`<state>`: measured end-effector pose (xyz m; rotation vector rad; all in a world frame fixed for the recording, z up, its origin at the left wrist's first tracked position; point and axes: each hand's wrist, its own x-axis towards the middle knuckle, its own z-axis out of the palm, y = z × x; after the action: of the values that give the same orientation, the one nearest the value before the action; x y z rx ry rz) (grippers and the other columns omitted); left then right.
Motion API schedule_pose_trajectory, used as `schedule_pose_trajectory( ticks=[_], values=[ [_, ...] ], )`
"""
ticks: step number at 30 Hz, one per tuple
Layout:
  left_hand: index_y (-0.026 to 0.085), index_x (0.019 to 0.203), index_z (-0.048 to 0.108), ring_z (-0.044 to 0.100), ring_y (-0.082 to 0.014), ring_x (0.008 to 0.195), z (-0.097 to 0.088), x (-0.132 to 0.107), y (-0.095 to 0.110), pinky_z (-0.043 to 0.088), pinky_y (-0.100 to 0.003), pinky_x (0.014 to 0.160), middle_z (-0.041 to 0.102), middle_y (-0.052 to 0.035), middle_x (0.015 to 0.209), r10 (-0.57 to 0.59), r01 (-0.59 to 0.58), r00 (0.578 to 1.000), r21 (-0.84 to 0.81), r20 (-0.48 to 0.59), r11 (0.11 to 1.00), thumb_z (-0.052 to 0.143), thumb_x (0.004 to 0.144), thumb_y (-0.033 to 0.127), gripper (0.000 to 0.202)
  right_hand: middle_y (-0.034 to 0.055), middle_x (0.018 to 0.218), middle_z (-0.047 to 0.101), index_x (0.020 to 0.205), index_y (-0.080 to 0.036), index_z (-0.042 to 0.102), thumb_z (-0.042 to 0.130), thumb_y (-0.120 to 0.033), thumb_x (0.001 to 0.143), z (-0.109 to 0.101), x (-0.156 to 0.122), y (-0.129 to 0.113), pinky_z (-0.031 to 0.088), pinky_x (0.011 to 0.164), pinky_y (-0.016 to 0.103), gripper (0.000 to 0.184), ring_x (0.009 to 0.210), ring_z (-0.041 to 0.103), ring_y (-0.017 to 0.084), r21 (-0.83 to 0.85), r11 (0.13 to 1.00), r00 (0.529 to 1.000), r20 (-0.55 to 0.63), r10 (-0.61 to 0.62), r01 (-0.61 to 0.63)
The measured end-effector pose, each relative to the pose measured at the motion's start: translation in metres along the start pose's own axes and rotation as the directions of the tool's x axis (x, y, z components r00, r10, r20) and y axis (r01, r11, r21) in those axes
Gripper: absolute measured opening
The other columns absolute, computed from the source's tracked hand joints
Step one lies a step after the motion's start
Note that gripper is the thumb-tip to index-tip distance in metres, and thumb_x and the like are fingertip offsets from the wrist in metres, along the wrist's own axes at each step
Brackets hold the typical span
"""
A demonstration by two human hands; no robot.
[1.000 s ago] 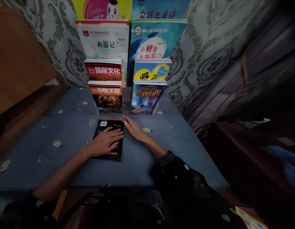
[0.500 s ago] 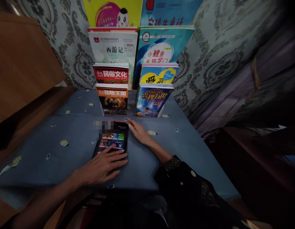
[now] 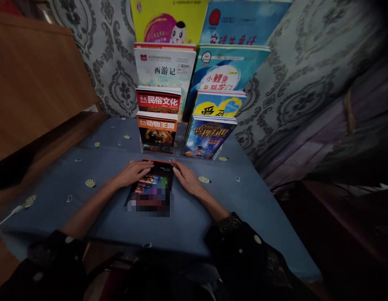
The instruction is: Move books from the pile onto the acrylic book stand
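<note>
A dark book [image 3: 161, 167] with an orange top edge and rows of small colour pictures lies flat on the table; its lower part is blurred out by pixel blocks. My left hand [image 3: 136, 172] lies over the book's upper left corner, its fingers stretched across the top of the cover. At the upper right corner rests my right hand [image 3: 187, 179], fingers extended with the fingertips touching the book's edge. Neither hand is seen wrapped round anything.
Behind the book, a tiered clear stand [image 3: 179, 147] holds several children's books in two columns, including an orange lion book [image 3: 158, 131] and a blue book [image 3: 209, 136]. A blue patterned cloth [image 3: 109, 217] covers the table. A wooden panel [image 3: 40, 79] stands left; a white cable [image 3: 8, 217] lies at the left edge.
My left hand has moved up and away from the middle of the cover to the upper left corner. My right hand stays by the right corner. The view has shifted slightly.
</note>
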<state>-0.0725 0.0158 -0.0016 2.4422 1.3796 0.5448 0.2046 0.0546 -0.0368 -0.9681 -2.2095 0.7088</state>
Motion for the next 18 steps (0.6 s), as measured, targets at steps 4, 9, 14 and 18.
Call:
schedule_pose_trajectory(
  ticks=[4, 9, 14, 18],
  values=[
    [0.018, 0.125, 0.070, 0.061, -0.0255, 0.126, -0.002, 0.005, -0.009, 0.044, -0.039, 0.110, 0.069, -0.0072, 0.131, -0.070, 0.056, 0.995, -0.184, -0.073, 0.981, 0.030, 0.101, 0.058, 0.061, 0.0141, 0.142, 0.060, 0.140, -0.018, 0.052, 0.036, -0.039, 0.104, 0.002, -0.001, 0.000, 0.037, 0.117, 0.051, 0.046, 0.138, 0.051, 0.026, -0.152, 0.987, 0.999, -0.001, -0.050, 0.049],
    [0.016, 0.125, 0.069, 0.064, -0.0276, 0.121, 0.003, 0.005, -0.012, 0.046, -0.039, 0.107, 0.071, -0.0075, 0.128, -0.177, 0.125, 0.977, -0.347, -0.122, 0.930, 0.030, 0.097, 0.068, 0.071, 0.0157, 0.139, 0.062, 0.137, -0.016, 0.056, 0.040, -0.030, 0.102, 0.005, 0.010, -0.014, 0.029, 0.120, 0.057, 0.041, 0.145, 0.042, 0.028, -0.340, 0.934, 0.991, 0.109, -0.076, 0.109],
    [0.013, 0.131, 0.065, 0.063, -0.0286, 0.122, 0.006, 0.007, -0.018, 0.042, -0.044, 0.111, 0.071, -0.0120, 0.126, -0.202, 0.110, 0.966, -0.450, -0.161, 0.886, 0.032, 0.097, 0.068, 0.073, 0.0169, 0.147, 0.055, 0.138, -0.015, 0.058, 0.046, -0.028, 0.099, 0.024, 0.035, -0.033, 0.035, 0.119, 0.052, 0.042, 0.142, 0.045, 0.028, -0.263, 0.944, 0.958, 0.255, -0.132, 0.200],
    [0.013, 0.129, 0.065, 0.064, -0.0287, 0.120, 0.008, 0.007, -0.022, 0.045, -0.045, 0.108, 0.072, -0.0134, 0.124, -0.192, 0.087, 0.968, -0.503, -0.159, 0.860, 0.035, 0.095, 0.071, 0.073, 0.0138, 0.148, 0.055, 0.139, -0.017, 0.057, 0.046, -0.030, 0.100, 0.048, 0.045, -0.051, 0.032, 0.122, 0.052, 0.043, 0.145, 0.042, 0.027, -0.174, 0.935, 0.908, 0.346, -0.234, 0.308]
  ],
)
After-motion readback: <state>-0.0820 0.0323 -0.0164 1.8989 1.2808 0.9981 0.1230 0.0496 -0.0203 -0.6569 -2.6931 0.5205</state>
